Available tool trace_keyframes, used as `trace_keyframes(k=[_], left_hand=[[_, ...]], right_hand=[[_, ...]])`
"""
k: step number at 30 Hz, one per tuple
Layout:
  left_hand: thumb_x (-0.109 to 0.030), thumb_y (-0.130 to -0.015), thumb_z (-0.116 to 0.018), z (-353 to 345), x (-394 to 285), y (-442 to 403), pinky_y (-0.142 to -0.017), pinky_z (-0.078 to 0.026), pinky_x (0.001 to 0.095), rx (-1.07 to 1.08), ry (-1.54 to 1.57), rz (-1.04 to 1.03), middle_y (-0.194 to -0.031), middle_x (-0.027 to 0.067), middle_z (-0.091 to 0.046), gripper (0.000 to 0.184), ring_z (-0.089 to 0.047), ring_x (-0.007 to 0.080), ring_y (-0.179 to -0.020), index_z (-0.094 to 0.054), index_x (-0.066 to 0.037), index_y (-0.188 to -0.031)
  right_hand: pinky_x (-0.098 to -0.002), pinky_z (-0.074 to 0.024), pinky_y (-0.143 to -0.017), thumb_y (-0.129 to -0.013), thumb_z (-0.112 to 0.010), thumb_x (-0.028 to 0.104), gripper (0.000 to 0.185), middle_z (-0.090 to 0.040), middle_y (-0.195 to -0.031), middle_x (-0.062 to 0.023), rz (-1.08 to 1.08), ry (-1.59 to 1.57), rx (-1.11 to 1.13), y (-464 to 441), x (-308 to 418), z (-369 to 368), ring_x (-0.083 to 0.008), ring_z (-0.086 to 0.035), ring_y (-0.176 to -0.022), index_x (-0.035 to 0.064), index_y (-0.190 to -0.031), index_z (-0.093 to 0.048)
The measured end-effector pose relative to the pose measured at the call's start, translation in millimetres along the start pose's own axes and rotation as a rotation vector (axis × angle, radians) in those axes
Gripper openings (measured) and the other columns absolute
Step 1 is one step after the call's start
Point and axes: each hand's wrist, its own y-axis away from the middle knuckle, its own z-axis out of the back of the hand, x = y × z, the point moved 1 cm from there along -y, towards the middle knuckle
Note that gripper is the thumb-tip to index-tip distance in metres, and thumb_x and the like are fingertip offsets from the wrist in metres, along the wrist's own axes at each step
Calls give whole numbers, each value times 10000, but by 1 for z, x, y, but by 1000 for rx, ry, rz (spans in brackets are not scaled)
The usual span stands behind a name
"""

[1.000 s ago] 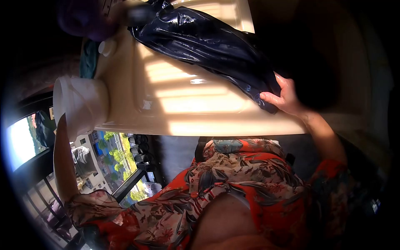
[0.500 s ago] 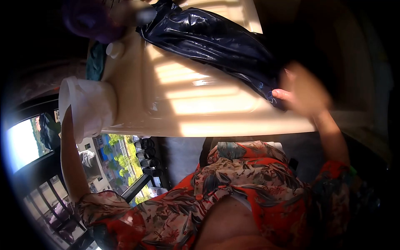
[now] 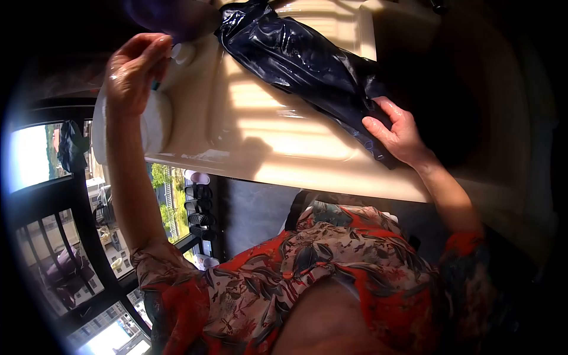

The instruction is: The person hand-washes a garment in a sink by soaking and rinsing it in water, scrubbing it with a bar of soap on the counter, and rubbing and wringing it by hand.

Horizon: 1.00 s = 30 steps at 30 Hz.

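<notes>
A wet, glossy dark navy garment (image 3: pixel 296 56) lies stretched slantwise over the cream washboard sink top (image 3: pixel 231 151). My right hand (image 3: pixel 399 130) grips it near its lower right end, thumb on top. A small light-blue print shows on the cloth beside the thumb. Raised above the white bucket (image 3: pixel 158 121) is my left hand (image 3: pixel 133 74), wet, its fingers curled in and the thumb pressed against them. Whatever these fingers hold, if anything, is hidden. The left forearm covers part of the bucket.
A small white container (image 3: pixel 183 54) stands behind the bucket, close to a blurred purple object (image 3: pixel 168 18). The dark basin (image 3: pixel 449 100) opens on the right. Slippers (image 3: pixel 200 207) line the floor by the window at lower left.
My left hand has come up out of the bucket and is now above it. My right hand, blurred before, has moved left and now grips the garment's lower end.
</notes>
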Motion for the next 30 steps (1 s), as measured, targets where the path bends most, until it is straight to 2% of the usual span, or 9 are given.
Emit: trace_keyframes(k=[3,4,5,10,14,16,19,24,30], left_hand=[[-59,-760,-677,-147,44,1,-573,-476,276,76,-157,102,-676,60,-606,83,-586,154,-605,-638,-2,-805],[-25,-747,-624,-172,72,-4,-645,-495,328,67,-737,-530,-763,112,-598,49,-612,257,-724,-600,-19,-789],[-24,-748,-555,-186,104,-12,-688,-494,370,175,-1012,-474,-831,145,-566,41,-594,325,-813,-551,-40,-786],[-87,-796,-500,-56,172,-94,-682,-518,399,-327,-1318,-237,-890,159,-593,109,-624,344,-768,-564,-54,-878],[-138,-739,-585,-86,154,-79,-710,-497,371,-335,-897,-75,-817,176,-634,102,-626,302,-809,-614,-40,-736],[-116,-758,-568,-151,166,-22,-694,-505,332,120,-1281,-217,-821,133,-623,130,-636,270,-778,-611,-56,-865],[-23,-707,-544,-152,117,-1,-729,-489,355,174,-982,-426,-786,138,-538,107,-606,288,-835,-526,-56,-807],[-94,-779,-516,-41,171,-136,-743,-495,398,-289,-1295,-115,-876,174,-602,112,-606,336,-843,-582,-43,-855],[-12,-712,-561,-174,106,-3,-713,-484,394,192,-830,-438,-841,143,-564,81,-577,327,-796,-547,-35,-789]], right_hand=[[-252,-453,-727,-851,-622,190,311,-619,-863,-73,17,112,-8,-10,14,-16,-115,-562,-779,28,-1105,-547],[-258,-457,-716,-849,-622,190,308,-622,-851,-96,62,139,-20,-13,21,-21,-138,-578,-762,34,-1104,-547],[-264,-462,-705,-847,-623,190,307,-624,-839,-118,101,170,-30,-13,25,-29,-161,-595,-745,40,-1104,-547],[-301,-472,-715,-849,-616,223,337,-628,-856,-146,198,124,-92,-33,36,-61,-258,-619,-765,30,-1111,-531],[-316,-474,-721,-843,-620,242,353,-629,-876,-167,112,121,-45,-33,32,-71,-276,-626,-795,27,-1108,-528],[-356,-463,-786,-850,-594,268,406,-613,-982,-189,22,99,29,-28,36,-65,-315,-602,-902,34,-1170,-506],[-328,-466,-759,-846,-605,237,358,-618,-916,-167,-41,30,24,-20,48,-56,-279,-611,-845,33,-1128,-521],[-291,-461,-750,-838,-621,182,303,-626,-885,-134,52,43,-68,-23,30,-47,-208,-611,-806,29,-1087,-541],[-285,-453,-763,-844,-616,167,288,-629,-899,-127,-5,8,-29,-15,37,-36,-179,-596,-810,19,-1079,-541]])
